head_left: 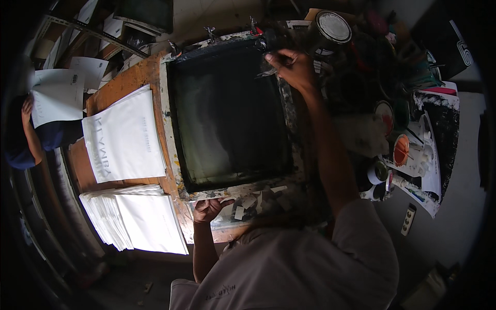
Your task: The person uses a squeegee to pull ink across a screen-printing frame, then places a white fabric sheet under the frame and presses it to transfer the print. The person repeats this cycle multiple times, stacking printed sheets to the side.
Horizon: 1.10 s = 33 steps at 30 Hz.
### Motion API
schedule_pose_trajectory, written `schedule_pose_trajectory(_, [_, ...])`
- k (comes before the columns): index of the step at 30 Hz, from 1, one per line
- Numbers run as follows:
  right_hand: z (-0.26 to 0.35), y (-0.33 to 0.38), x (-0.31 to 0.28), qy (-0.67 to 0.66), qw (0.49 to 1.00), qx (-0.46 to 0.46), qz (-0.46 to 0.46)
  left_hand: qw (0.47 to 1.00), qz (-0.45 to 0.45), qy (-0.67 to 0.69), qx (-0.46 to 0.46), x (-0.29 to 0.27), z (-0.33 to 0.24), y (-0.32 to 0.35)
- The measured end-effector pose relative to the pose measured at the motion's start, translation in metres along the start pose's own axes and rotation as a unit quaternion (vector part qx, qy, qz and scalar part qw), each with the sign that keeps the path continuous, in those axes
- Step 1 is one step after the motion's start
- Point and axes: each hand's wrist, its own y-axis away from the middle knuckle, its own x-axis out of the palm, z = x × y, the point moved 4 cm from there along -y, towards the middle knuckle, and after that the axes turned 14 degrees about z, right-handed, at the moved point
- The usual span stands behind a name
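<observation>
A screen-printing frame (pixel 164 111) with dark mesh lies in front of me, its paint-spattered border held by clamps along the far edge. My left hand (pixel 207 211) is closed on the border's near edge, with the thumb stretched out along it. At the far right corner, my right hand (pixel 295 68) is closed with thumb and finger bent together. Something dark and smeared shows by its fingertips, too unclear to name. Dark ink (pixel 222 50) lines the mesh's far side. Several pale scraps (pixel 247 202) lie beside my left hand.
Two stacks of white printed sheets, a far stack (pixel 121 137) and a near stack (pixel 147 222), lie left of the frame. A lidded can (pixel 333 27) and open paint pots (pixel 401 150) crowd the right. At far left another person's hand (pixel 27 108) holds a white sheet (pixel 58 93).
</observation>
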Motion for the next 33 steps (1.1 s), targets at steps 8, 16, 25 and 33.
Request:
schedule_pose_trajectory(8, [0.012,0.067,0.015,0.092,0.973,-0.107,0.183,1.000,0.015,-0.026,0.001,-0.001,-0.003,0.001])
schedule_pose_trajectory(16, [0.027,0.209,0.057,0.177,0.966,-0.167,-0.080,0.997,0.009,0.002,0.072,0.062,-0.007,-0.011])
schedule_pose_trajectory(25, [0.130,0.254,0.045,0.236,0.871,-0.327,-0.281,0.955,0.150,-0.205,0.154,0.202,-0.086,-0.026])
schedule_pose_trajectory(33, [0.220,0.200,-0.008,0.252,0.882,-0.254,-0.307,0.330,-0.485,-0.806,0.083,-0.002,-0.206,0.009])
